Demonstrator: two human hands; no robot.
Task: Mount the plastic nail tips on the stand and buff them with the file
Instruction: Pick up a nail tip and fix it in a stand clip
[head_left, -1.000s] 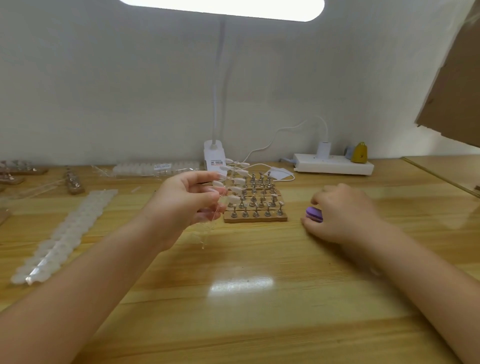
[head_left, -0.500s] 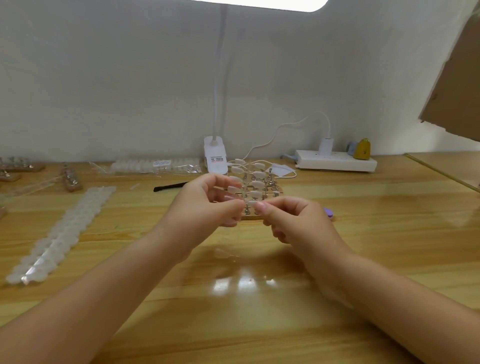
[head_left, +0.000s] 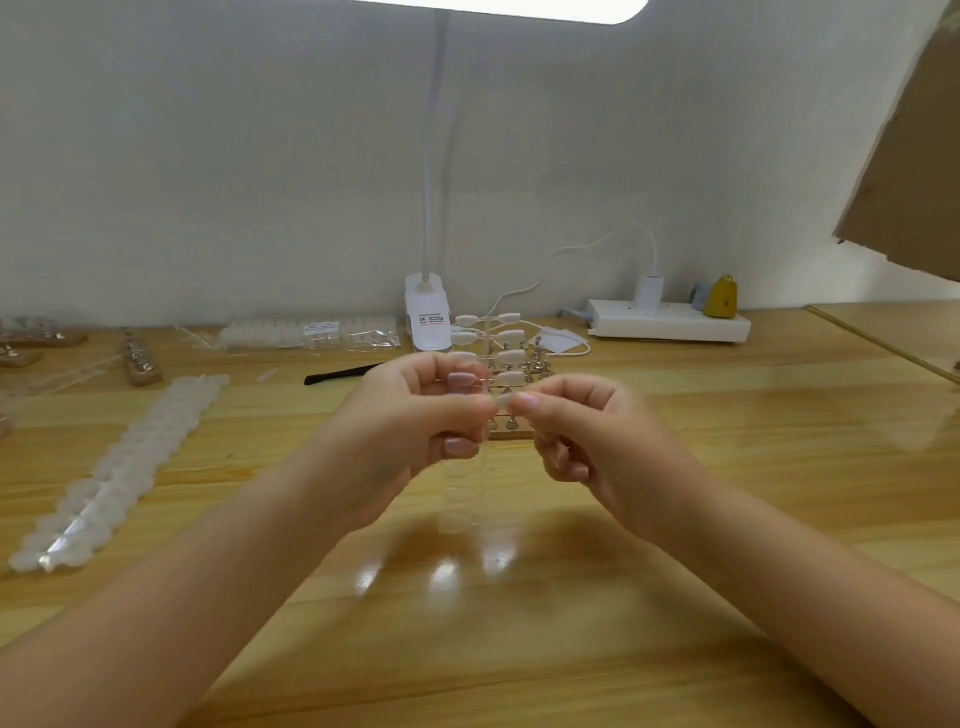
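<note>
Nail tips (head_left: 506, 358) come first in my head view: a clear sprue (head_left: 485, 457) of them is up in front of me, above the table (head_left: 519, 649), white tips branching off either side near its top and the bare lower stretch hanging down between my wrists. My left hand (head_left: 410, 415) grips the sprue, fingers curled round it with the thumb across. My right hand (head_left: 571, 426) pinches one tip (head_left: 503, 401) between thumb and forefinger, right beside the left thumb; the two hands nearly touch there.

Just behind the hands, the stand (head_left: 514, 428) sits on the table, a wooden block with metal posts; most of it is hidden, so I can't tell whether any post carries a tip.

Now the holders. Far left on the table, a long clear bag (head_left: 119, 467) runs away from me, packed with pale tips. Against the wall, a second clear bag (head_left: 311, 335), with a label, holds more. At the left edge, more wooden blocks (head_left: 140, 358) stand with posts.

A dark thin tool (head_left: 343, 373) lies behind my left hand. The lamp base (head_left: 427, 317) stands at the wall, and a power strip (head_left: 670, 325) to its right has a white charger and a yellow plug in it.
</note>
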